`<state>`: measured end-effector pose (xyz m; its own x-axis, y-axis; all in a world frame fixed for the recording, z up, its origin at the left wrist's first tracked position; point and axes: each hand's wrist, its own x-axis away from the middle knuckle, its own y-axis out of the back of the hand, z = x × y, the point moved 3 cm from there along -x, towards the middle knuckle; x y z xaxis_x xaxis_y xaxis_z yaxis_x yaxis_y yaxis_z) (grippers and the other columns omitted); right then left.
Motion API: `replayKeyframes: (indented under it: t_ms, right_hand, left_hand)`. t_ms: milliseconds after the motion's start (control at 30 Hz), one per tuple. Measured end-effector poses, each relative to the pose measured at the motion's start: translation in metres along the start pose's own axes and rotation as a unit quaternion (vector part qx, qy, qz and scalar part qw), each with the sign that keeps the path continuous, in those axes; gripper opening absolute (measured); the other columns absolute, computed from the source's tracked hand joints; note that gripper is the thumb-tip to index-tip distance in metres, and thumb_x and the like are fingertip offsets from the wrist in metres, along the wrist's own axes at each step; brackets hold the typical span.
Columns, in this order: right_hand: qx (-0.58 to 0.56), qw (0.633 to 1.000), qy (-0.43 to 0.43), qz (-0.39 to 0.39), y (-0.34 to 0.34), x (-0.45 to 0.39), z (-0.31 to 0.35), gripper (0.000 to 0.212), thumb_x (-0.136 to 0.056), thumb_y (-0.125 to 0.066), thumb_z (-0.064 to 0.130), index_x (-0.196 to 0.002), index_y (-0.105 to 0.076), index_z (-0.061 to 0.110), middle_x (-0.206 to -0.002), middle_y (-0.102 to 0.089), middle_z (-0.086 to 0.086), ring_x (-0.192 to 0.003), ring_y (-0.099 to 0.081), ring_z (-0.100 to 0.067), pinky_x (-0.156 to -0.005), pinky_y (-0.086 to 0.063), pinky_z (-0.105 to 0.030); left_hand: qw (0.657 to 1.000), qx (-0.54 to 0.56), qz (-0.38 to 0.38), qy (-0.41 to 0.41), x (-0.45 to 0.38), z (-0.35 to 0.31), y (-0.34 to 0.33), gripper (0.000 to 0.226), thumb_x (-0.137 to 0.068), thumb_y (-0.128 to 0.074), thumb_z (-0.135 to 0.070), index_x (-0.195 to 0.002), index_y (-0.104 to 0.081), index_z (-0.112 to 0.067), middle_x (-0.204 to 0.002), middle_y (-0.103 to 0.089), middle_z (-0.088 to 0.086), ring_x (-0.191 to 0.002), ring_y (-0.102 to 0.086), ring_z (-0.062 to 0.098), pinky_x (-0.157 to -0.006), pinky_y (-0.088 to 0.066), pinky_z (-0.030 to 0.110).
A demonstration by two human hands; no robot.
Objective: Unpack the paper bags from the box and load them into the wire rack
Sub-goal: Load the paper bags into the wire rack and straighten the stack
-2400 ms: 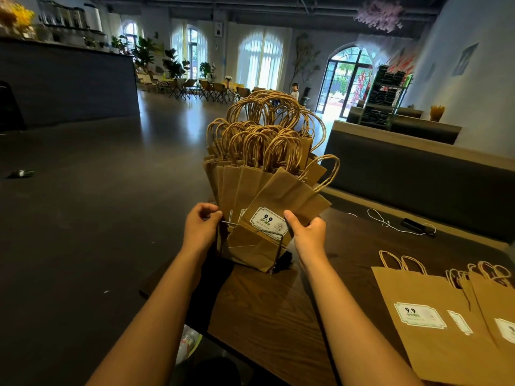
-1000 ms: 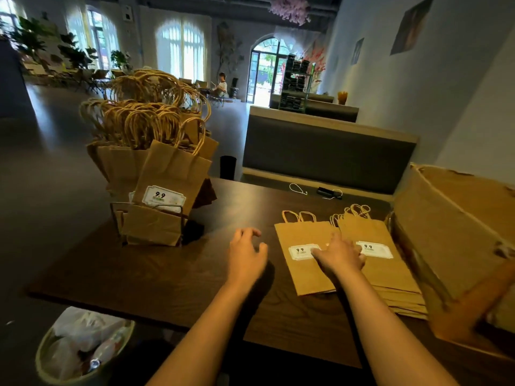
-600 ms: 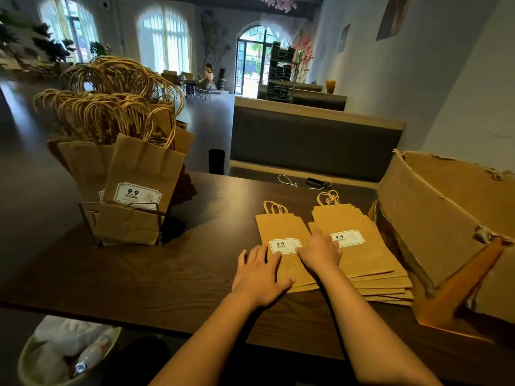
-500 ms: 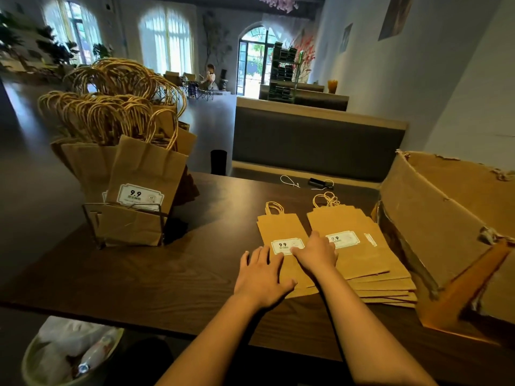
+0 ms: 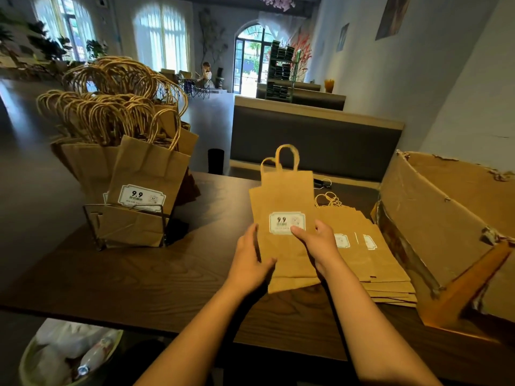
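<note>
A flat brown paper bag [image 5: 281, 199] with a white "9.9" label is lifted off the table, handles up. My left hand [image 5: 250, 260] holds its lower left edge, thumb in front. My right hand [image 5: 317, 243] grips its right side, thumb on the label. A stack of flat paper bags [image 5: 373, 263] lies on the dark wooden table [image 5: 139, 285] just right of the held bag. The wire rack [image 5: 94, 227] stands at the table's left, packed with several upright bags [image 5: 147, 176]. The torn cardboard box [image 5: 446, 227] lies at the right.
A bin [image 5: 69, 355] with white plastic and a bottle sits on the floor at lower left. A padded bench back [image 5: 312, 137] runs behind the table. A black cable [image 5: 323, 182] lies near the table's far edge. A black cylinder [image 5: 216, 161] stands behind the table.
Both hands went from the rack to the flat bags on the table. They pressed on the left bag, and now they have lifted it upright off the table.
</note>
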<state>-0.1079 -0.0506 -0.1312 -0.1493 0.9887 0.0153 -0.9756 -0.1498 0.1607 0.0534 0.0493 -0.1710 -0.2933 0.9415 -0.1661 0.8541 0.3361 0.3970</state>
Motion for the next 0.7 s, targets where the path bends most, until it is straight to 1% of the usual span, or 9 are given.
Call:
replayKeyframes:
  t_ms: [67,133,200,267,367,500,600,633,700]
  right_hand:
    - [-0.088,0.996,0.012,0.015,-0.008,0.006,0.015,0.022,-0.089,-0.076,0.015,-0.107,-0.066,0.023,-0.111,-0.076,-0.004,-0.096,-0.074,-0.018,-0.081,-0.061,-0.038]
    - [-0.138,0.990,0.026,0.031,-0.018,0.011,0.033,0.023,-0.090,-0.075,0.015,-0.108,-0.065,0.025,-0.111,-0.076,-0.003,-0.102,-0.073,-0.021,-0.088,-0.059,-0.044]
    - [-0.127,0.989,0.038,0.064,-0.032,0.015,0.048,0.027,-0.087,-0.077,0.014,-0.109,-0.065,0.026,-0.111,-0.076,-0.001,-0.104,-0.072,-0.020,-0.091,-0.058,-0.042]
    - [-0.049,0.991,0.076,0.103,-0.050,0.017,0.062,0.033,-0.084,-0.080,0.014,-0.110,-0.065,0.028,-0.110,-0.074,0.007,-0.101,-0.070,-0.010,-0.088,-0.055,-0.031]
    - [0.056,0.982,0.119,0.133,-0.079,0.020,0.082,0.039,-0.086,-0.079,0.022,-0.123,-0.066,0.024,-0.106,-0.070,0.018,-0.100,-0.064,0.003,-0.083,-0.051,-0.021]
    - [0.067,0.987,0.095,0.108,-0.113,0.017,0.089,0.030,-0.086,-0.078,0.036,-0.109,-0.062,0.025,-0.108,-0.070,0.001,-0.102,-0.065,-0.018,-0.095,-0.052,-0.040]
    - [0.061,0.993,0.038,0.090,-0.136,0.011,0.083,0.045,-0.093,-0.068,0.042,-0.130,-0.061,0.018,-0.131,-0.064,-0.006,-0.121,-0.059,-0.026,-0.105,-0.046,-0.039]
    - [0.060,0.994,0.017,0.091,-0.143,0.016,0.089,0.043,-0.096,-0.064,0.039,-0.132,-0.062,0.015,-0.130,-0.065,-0.004,-0.124,-0.059,-0.025,-0.103,-0.046,-0.036]
    - [0.009,0.993,0.072,0.091,-0.157,0.020,0.110,0.033,-0.093,-0.070,0.032,-0.124,-0.066,0.019,-0.108,-0.068,0.010,-0.110,-0.064,-0.012,-0.087,-0.049,-0.023]
  left_hand:
    - [0.996,0.074,-0.034,0.039,-0.002,-0.005,0.022,0.085,-0.091,-0.072,-0.014,-0.156,-0.018,-0.028,-0.109,-0.059,-0.009,-0.089,-0.063,-0.007,-0.073,-0.047,0.006]
    - [0.992,0.097,-0.070,0.038,-0.005,-0.013,0.044,0.062,-0.093,-0.068,-0.005,-0.146,-0.039,-0.022,-0.093,-0.063,-0.002,-0.077,-0.064,-0.005,-0.067,-0.045,0.003]
    - [0.991,0.077,-0.108,0.004,-0.005,-0.021,0.069,0.029,-0.094,-0.066,-0.003,-0.117,-0.061,-0.020,-0.088,-0.065,-0.005,-0.080,-0.065,-0.001,-0.065,-0.047,0.005]
    - [0.986,0.059,-0.154,-0.018,-0.005,-0.021,0.095,0.019,-0.093,-0.068,-0.008,-0.104,-0.066,-0.023,-0.091,-0.068,-0.012,-0.085,-0.065,-0.009,-0.071,-0.048,0.009]
    - [0.974,0.038,-0.221,-0.037,0.001,-0.015,0.135,0.027,-0.093,-0.071,-0.015,-0.115,-0.065,-0.028,-0.098,-0.068,-0.018,-0.092,-0.063,-0.013,-0.076,-0.049,0.009]
    - [0.942,-0.047,-0.314,-0.105,0.020,-0.003,0.177,0.029,-0.095,-0.064,-0.009,-0.120,-0.060,-0.021,-0.115,-0.058,-0.010,-0.105,-0.059,0.002,-0.088,-0.051,0.019]
    - [0.906,-0.079,-0.401,-0.108,0.037,0.023,0.205,0.027,-0.090,-0.064,-0.002,-0.113,-0.060,-0.014,-0.121,-0.043,-0.005,-0.109,-0.054,0.016,-0.092,-0.054,0.035]
    - [0.901,-0.099,-0.412,-0.098,0.040,0.034,0.213,0.026,-0.088,-0.064,-0.001,-0.111,-0.060,-0.013,-0.121,-0.043,-0.004,-0.110,-0.052,0.017,-0.091,-0.054,0.038]
    - [0.904,-0.153,-0.395,-0.065,0.044,0.053,0.224,0.029,-0.089,-0.065,-0.004,-0.115,-0.061,-0.014,-0.126,-0.044,0.001,-0.117,-0.049,0.020,-0.096,-0.052,0.044]
